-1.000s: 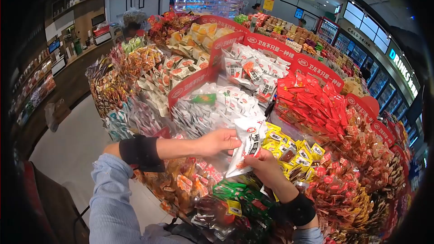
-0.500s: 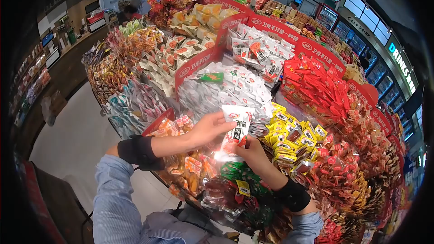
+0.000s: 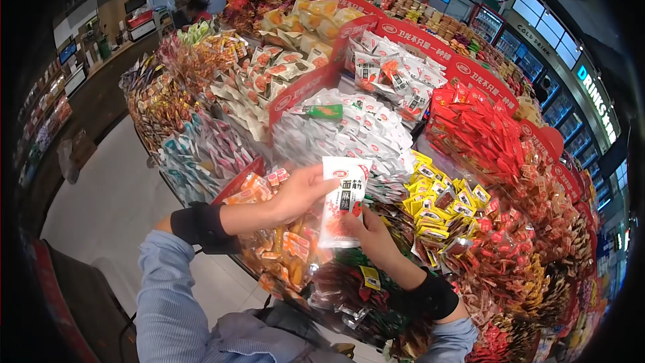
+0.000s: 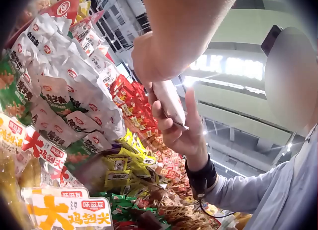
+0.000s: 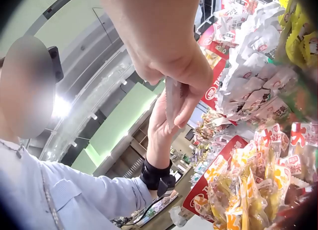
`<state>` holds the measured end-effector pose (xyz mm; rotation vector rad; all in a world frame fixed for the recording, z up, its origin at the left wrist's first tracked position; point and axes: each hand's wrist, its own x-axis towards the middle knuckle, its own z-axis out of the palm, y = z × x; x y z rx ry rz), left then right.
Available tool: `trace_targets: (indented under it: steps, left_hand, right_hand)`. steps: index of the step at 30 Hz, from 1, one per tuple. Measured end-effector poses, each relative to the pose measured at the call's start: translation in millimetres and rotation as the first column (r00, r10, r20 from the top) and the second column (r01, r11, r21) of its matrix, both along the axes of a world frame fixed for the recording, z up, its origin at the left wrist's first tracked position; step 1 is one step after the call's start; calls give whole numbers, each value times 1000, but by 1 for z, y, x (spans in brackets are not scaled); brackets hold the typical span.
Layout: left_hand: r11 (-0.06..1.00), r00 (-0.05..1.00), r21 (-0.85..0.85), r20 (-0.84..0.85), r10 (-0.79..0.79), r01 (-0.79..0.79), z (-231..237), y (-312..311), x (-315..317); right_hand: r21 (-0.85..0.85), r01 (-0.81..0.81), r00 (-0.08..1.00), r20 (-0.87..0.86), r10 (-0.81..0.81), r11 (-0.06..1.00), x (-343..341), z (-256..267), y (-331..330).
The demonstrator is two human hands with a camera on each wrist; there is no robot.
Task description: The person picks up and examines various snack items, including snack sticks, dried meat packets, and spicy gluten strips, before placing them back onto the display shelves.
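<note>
A white snack packet [image 3: 344, 203] with black lettering and red pictures is held up in front of the person, its printed face toward the head camera. My left hand [image 3: 300, 193] pinches its upper left edge, thumb across the front. Lower down on the right side, my right hand [image 3: 373, 234] grips the packet near its bottom corner. In the left wrist view the packet [image 4: 170, 101] appears nearly edge-on between the two hands, with the right hand [image 4: 185, 133] behind it. Behind the packet lies a heap of white snack packets [image 3: 342, 131].
Red divider boards [image 3: 420, 42] split the big display into sections. Around the hands lie yellow packets [image 3: 440, 202], red packets [image 3: 474, 124] and orange-labelled packets [image 3: 295, 245]. A counter [image 3: 107, 70] stands at the left, beyond the pale floor [image 3: 101, 181].
The packet, tilted a second ago, now stands upright with its front to the head camera. Both hands have shifted left and slightly down with it, still holding it.
</note>
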<state>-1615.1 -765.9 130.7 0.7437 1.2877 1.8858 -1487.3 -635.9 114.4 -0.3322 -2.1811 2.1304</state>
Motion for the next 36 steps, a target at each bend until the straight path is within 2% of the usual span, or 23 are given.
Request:
trace_targets:
  steps: [2, 8, 10, 13, 16, 24, 27, 31, 36]
  left_hand:
    - [1000, 1000, 16, 17, 4, -5, -5, 1, -2]
    - [1000, 984, -17, 175, 19, -16, -4, -8, 9]
    - [999, 970, 13, 243, 32, -36, -5, -9, 16]
    - [997, 962, -4, 262, 81, -83, -6, -7, 28]
    - [999, 959, 6, 282, 35, -38, -2, -11, 39]
    - [997, 968, 33, 244, 53, -63, -6, -22, 47]
    - [998, 972, 16, 226, 57, -62, -16, -25, 37]
    - [991, 945, 80, 317, 77, -108, -10, -25, 34]
    - [997, 945, 68, 325, 14, -38, 5, -34, 17]
  right_hand:
    - [-92, 18, 1000, 11, -17, 996, 3, 7, -4]
    - [-63, -8, 1000, -27, 6, 998, 15, 2, -4]
    - [-123, -20, 997, -74, 11, 992, 18, -7, -2]
    - [-173, -19, 996, -86, 4, 985, 31, -11, -4]
    - [-161, -46, 995, -99, 30, 986, 40, -11, -1]
    - [-165, -134, 982, -153, 109, 977, 46, -6, -8]
    - [-77, -90, 985, -157, 77, 993, 42, 3, -13]
    - [-123, -80, 989, -132, 64, 989, 33, -2, -14]
    - [-157, -18, 991, -133, -3, 987, 18, -5, -25]
